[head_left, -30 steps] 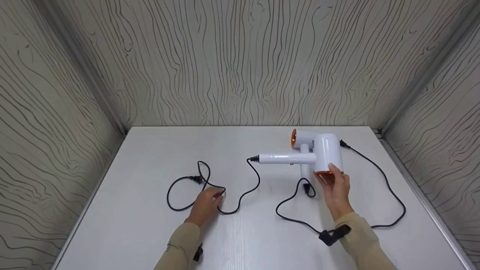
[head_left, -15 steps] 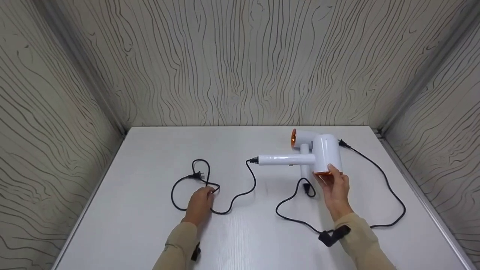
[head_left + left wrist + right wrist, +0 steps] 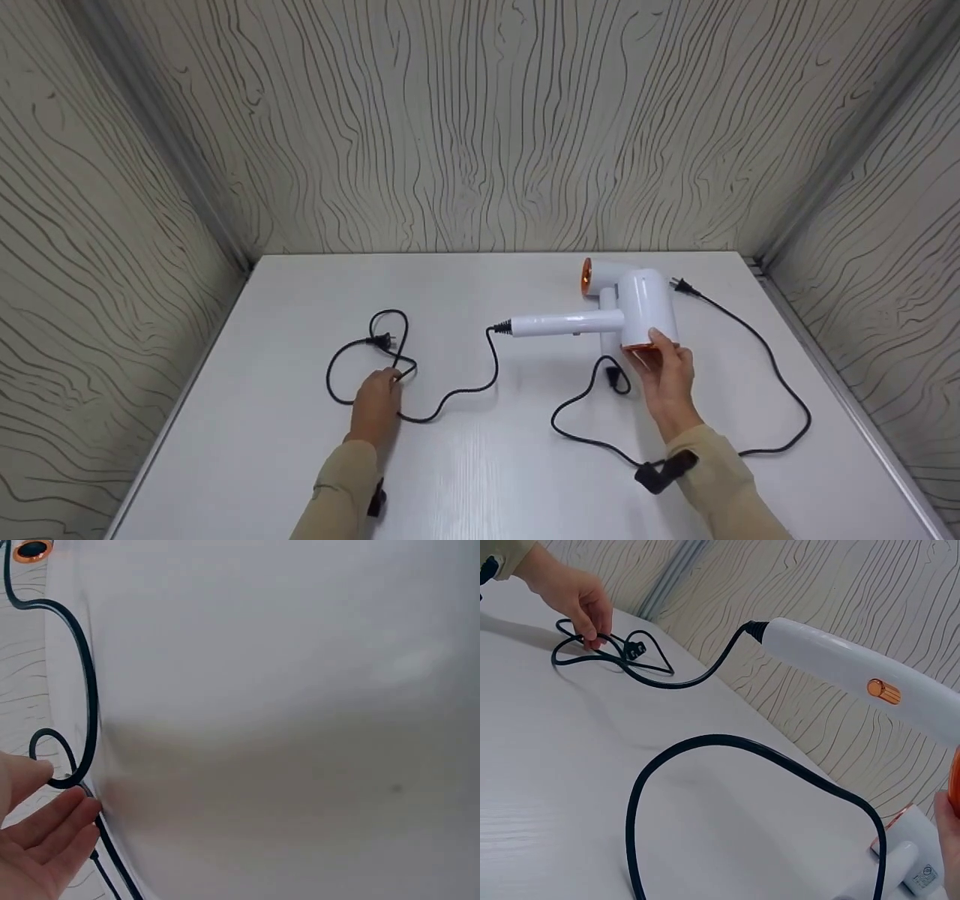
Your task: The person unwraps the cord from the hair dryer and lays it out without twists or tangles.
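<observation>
A white hair dryer (image 3: 646, 304) with an orange rim is held up by its barrel in my right hand (image 3: 670, 386), its handle pointing left. A black cord (image 3: 465, 391) runs from the handle to my left hand (image 3: 375, 409), which pinches it between thumb and fingers low over the table. Around and beyond that hand the cord lies in loops, and its two-pin plug (image 3: 382, 340) rests among them. In the right wrist view an orange slide switch (image 3: 884, 691) shows on the handle. Most of my right hand is outside that view.
A second white hair dryer (image 3: 609, 276) lies behind the held one, partly covered by it. Its black cord (image 3: 780, 375) curves round the right forearm, with its plug (image 3: 684, 286) near the back right. Patterned walls (image 3: 480, 150) enclose the white table (image 3: 300, 480) at back and sides.
My left hand has moved left and slightly away from me, drawing the cord, its loops and plug along. The held hair dryer has shifted slightly left, its handle end dipping a little.
</observation>
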Demonstrator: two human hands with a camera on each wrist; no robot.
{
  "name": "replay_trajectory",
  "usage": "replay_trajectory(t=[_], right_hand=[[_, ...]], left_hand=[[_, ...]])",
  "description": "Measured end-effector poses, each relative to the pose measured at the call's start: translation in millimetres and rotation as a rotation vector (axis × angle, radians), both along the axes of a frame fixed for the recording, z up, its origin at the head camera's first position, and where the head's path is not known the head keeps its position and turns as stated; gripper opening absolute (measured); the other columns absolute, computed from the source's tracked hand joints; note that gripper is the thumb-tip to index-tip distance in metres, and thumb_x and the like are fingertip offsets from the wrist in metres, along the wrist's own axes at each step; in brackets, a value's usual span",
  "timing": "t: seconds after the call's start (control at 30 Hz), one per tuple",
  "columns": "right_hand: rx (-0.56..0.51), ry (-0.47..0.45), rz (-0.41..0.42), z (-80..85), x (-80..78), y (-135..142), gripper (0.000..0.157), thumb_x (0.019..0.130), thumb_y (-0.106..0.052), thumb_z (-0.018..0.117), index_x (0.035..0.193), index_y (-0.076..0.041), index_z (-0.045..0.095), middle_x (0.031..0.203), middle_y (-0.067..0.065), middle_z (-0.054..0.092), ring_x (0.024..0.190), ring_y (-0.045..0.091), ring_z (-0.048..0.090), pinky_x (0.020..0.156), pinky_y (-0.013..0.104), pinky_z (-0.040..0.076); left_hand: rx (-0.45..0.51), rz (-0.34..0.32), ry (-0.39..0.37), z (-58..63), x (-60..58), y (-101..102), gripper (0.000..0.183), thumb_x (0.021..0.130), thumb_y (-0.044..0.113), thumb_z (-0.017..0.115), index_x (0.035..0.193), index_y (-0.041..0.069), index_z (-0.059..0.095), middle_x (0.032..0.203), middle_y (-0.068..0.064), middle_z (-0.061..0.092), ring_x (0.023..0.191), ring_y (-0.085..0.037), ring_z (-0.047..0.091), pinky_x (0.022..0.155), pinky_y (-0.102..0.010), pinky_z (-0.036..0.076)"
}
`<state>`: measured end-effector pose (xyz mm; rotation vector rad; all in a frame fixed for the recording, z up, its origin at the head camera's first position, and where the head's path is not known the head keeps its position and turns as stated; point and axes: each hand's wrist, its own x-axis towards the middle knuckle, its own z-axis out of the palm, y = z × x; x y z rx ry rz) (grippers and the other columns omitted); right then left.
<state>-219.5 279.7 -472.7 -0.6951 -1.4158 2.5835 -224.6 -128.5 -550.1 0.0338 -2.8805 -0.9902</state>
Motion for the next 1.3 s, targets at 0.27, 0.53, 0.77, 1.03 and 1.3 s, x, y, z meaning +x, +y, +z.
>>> replay_trajectory(t=[0.27, 0.53, 0.77, 1.03, 1.3], right_hand=[[0.009, -0.01, 0.02, 2.4, -0.8, -5, 0.034, 0.094, -0.03, 0.06, 0.109, -0.023, 0.031, 0.124, -0.005, 0.042, 0.107, 0.008, 0.058, 0.1, 0.028, 0.054], [0.016, -0.011, 0.031, 5.1, -4.1, -11, 0.035, 0.093, -0.029, 0.062, 0.108, -0.022, 0.031, 0.125, -0.006, 0.042, 0.113, 0.011, 0.055, 0.102, 0.029, 0.053], [0.02, -0.002, 0.037, 8.7, -6.5, -17, 0.032, 0.093, -0.025, 0.061, 0.103, -0.02, 0.031, 0.124, -0.005, 0.042, 0.1, 0.007, 0.062, 0.099, 0.028, 0.055], [0.068, 0.003, 0.04, 9.6, -9.3, -24, 0.033, 0.093, -0.023, 0.062, 0.099, -0.018, 0.03, 0.123, -0.002, 0.042, 0.094, 0.005, 0.064, 0.095, 0.027, 0.057], [0.073, 0.021, 0.04, 8.8, -10.9, -34, 0.032, 0.092, -0.019, 0.064, 0.1, -0.018, 0.032, 0.122, -0.001, 0.042, 0.093, 0.006, 0.064, 0.091, 0.026, 0.058]], left_hand=[[0.02, -0.005, 0.013, 9.2, 1.6, 3, 0.022, 0.092, 0.004, 0.06, 0.112, -0.001, 0.064, 0.108, -0.016, 0.068, 0.106, -0.03, 0.065, 0.091, -0.041, 0.056], [0.082, 0.0, 0.007, 18.2, 1.8, 9, 0.028, 0.092, 0.007, 0.059, 0.12, 0.0, 0.061, 0.118, -0.015, 0.065, 0.116, -0.03, 0.061, 0.098, -0.042, 0.053], [0.064, -0.04, 0.13, 24.5, 2.0, 20, 0.026, 0.09, 0.005, 0.063, 0.115, -0.002, 0.063, 0.114, -0.016, 0.067, 0.111, -0.03, 0.064, 0.096, -0.039, 0.055], [0.085, -0.062, 0.174, 34.1, 1.3, 41, 0.026, 0.091, 0.008, 0.062, 0.116, 0.001, 0.063, 0.114, -0.014, 0.068, 0.108, -0.026, 0.065, 0.093, -0.037, 0.056], [0.06, -0.104, 0.28, 44.5, 3.8, 66, 0.027, 0.09, 0.009, 0.064, 0.116, 0.004, 0.063, 0.113, -0.011, 0.068, 0.108, -0.023, 0.065, 0.094, -0.034, 0.056]])
